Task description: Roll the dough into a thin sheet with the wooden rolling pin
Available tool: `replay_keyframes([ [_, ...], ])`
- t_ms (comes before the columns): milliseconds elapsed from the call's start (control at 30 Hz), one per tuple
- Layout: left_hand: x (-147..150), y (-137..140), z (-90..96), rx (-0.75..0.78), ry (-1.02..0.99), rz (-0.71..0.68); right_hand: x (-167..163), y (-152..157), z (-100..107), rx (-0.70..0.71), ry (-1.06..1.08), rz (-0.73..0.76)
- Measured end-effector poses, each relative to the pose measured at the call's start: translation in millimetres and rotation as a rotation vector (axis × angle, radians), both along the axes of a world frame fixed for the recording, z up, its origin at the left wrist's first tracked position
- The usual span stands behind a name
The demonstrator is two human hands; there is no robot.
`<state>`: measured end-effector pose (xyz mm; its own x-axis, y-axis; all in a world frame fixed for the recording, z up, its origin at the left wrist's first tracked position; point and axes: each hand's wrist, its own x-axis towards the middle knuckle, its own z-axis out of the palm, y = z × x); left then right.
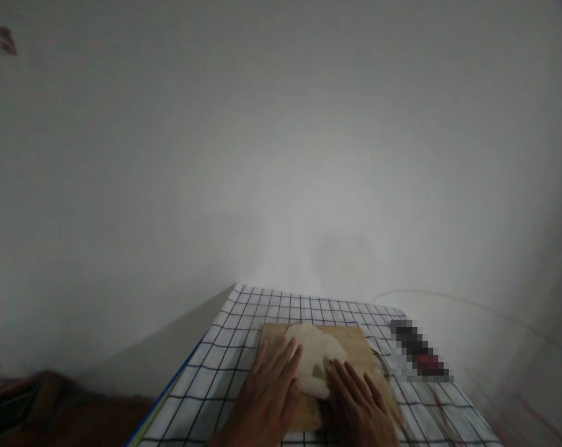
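Note:
A flat, pale sheet of dough [313, 347] lies on a wooden board [355, 338]. Its near edge forms a thick, rounded roll [314, 387] between my two hands. My left hand [267, 394] rests with fingers stretched and apart over the left side of the dough, its thumb against the left end of the roll. On the other side, my right hand [358, 400] lies palm down with its fingers stretched forward, the fingertips touching the right end of the roll and the dough. The undersides of both hands are hidden.
A white cloth with dark grid lines [216, 366] covers the table, which stands against a pale wall [281, 155]. A blurred-out dark and red object [420, 352] lies at the right. A thin cable [471, 307] runs along the right side. Dark furniture [34, 403] stands lower left.

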<state>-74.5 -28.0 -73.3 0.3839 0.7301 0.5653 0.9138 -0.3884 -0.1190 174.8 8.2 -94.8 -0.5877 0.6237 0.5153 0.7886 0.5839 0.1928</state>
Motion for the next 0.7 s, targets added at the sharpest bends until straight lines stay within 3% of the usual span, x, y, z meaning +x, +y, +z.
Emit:
replay_keyframes([
  [267,6,60,20.1,-0.122,-0.087,0.034,-14,40,32,-0.245,0.141,-0.096],
  [433,7,104,18.1,-0.193,-0.1,0.079,-16,87,32,-0.284,0.146,-0.033],
  [567,8,138,21.1,-0.28,-0.085,0.074,-13,121,26,-0.339,0.126,-0.101],
  [700,11,162,25.0,-0.275,-0.122,0.126,-12,145,21,-0.357,0.143,-0.053],
])
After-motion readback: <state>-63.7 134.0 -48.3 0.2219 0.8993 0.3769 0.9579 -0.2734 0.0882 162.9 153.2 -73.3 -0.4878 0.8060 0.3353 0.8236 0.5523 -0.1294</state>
